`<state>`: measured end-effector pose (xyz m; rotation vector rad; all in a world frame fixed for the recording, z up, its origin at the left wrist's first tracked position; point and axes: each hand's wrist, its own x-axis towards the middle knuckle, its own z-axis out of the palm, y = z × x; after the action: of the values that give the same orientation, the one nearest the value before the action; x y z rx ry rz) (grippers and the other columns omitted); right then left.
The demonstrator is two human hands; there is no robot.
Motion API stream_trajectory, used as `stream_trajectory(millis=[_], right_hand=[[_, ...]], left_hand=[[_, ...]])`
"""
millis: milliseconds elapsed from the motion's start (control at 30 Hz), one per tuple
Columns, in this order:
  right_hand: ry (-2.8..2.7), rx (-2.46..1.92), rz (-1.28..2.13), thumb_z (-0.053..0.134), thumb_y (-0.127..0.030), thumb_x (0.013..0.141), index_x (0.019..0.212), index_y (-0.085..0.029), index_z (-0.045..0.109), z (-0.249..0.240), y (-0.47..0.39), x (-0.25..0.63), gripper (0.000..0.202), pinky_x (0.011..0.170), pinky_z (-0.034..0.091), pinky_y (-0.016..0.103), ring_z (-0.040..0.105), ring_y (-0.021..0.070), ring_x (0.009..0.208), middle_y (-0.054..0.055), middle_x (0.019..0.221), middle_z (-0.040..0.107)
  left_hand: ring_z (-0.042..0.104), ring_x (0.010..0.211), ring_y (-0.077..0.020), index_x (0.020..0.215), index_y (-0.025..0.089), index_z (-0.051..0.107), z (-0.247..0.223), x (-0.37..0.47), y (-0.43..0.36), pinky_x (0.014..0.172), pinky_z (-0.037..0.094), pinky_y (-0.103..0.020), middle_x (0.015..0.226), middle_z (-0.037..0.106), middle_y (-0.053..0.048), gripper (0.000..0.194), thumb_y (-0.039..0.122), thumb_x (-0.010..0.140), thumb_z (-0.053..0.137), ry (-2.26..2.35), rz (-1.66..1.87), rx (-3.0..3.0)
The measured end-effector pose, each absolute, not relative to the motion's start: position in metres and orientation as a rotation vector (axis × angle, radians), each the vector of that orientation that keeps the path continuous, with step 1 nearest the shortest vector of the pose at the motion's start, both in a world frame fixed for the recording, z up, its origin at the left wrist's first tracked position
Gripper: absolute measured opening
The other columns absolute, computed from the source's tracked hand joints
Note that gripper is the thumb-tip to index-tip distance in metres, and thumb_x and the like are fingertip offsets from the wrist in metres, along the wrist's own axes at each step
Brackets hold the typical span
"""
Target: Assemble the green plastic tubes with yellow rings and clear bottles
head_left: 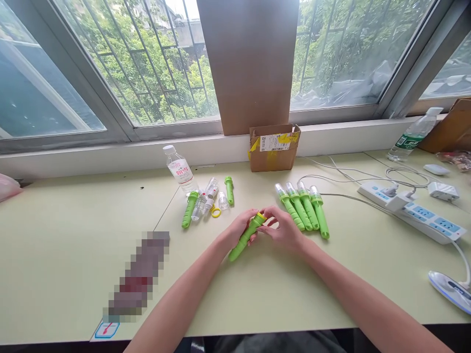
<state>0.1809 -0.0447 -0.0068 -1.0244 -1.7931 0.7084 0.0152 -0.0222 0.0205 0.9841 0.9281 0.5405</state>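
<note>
My left hand (238, 227) is wrapped round a green ribbed plastic handle (243, 241), which tilts with its wide end up and to the right. A yellow ring (261, 216) sits at that wide end. The fingers of my right hand (283, 226) are closed on the ring, partly hiding it. Left of my hands lie a loose green handle (189, 211), another green handle (229, 190), clear plastic caps (223, 200) and a loose yellow ring (216, 212). To the right, several green handles with clear caps (303, 208) lie side by side.
Behind stand a water bottle (181, 171) and an open cardboard box (274, 157). A white power strip (415, 211) with cables lies at the right, near another bottle (414, 136). A blurred-out object (138, 277) lies at the left. Windows border the table's far side.
</note>
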Motion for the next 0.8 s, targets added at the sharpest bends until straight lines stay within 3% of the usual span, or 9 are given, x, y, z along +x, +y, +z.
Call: stream_trajectory(millis=[167,333,433,567,800], right_hand=[[-1.772,-0.995,0.759,0.069,-0.032,0.074,0.081,-0.023,0.047,-0.004,-0.047,0.18,0.024,0.065,0.056,0.032,0.063,0.0177,0.081,0.002,0.088,0.063],[-1.756,-1.019,0.775,0.067,-0.036,0.076,0.084,-0.023,0.049,-0.004,-0.045,0.182,0.024,0.065,0.056,0.034,0.063,0.0161,0.068,0.001,0.082,0.063],[-1.696,-1.065,0.725,0.068,-0.038,0.075,0.082,-0.022,0.048,-0.005,-0.041,0.187,0.027,0.061,0.055,0.033,0.062,0.0155,0.064,0.002,0.083,0.063],[-1.536,-1.151,0.675,0.07,-0.045,0.073,0.082,-0.023,0.048,-0.008,-0.033,0.194,0.033,0.051,0.051,0.029,0.061,0.0156,0.06,0.004,0.088,0.065],[-1.417,-1.209,0.706,0.07,-0.05,0.071,0.081,-0.023,0.046,-0.01,-0.03,0.196,0.038,0.048,0.049,0.028,0.062,0.0175,0.058,0.002,0.074,0.064]], left_hand=[[0.045,0.033,-0.009,0.102,0.019,0.055,0.017,0.015,-0.021,0.032,0.034,-0.02,0.051,0.048,0.005,0.041,0.054,0.082,0.047,0.878,0.485,0.954],[0.057,0.043,-0.013,0.102,0.018,0.054,0.021,0.016,-0.022,0.036,0.041,-0.021,0.06,0.057,0.001,0.047,0.059,0.082,0.045,0.91,0.501,1.072],[0.059,0.045,-0.0128,0.102,0.019,0.051,0.027,0.014,-0.022,0.037,0.041,-0.021,0.073,0.063,-0.002,0.047,0.061,0.08,0.05,0.978,0.541,1.247],[0.055,0.045,-0.0084,0.101,0.022,0.05,0.027,0.008,-0.022,0.039,0.041,-0.019,0.076,0.061,0.002,0.047,0.054,0.072,0.066,1.094,0.614,1.495],[0.051,0.042,-0.0058,0.08,0.017,0.054,0.014,0.007,-0.017,0.037,0.036,-0.018,0.07,0.058,0.003,0.035,0.045,0.068,0.073,1.149,0.828,1.622]])
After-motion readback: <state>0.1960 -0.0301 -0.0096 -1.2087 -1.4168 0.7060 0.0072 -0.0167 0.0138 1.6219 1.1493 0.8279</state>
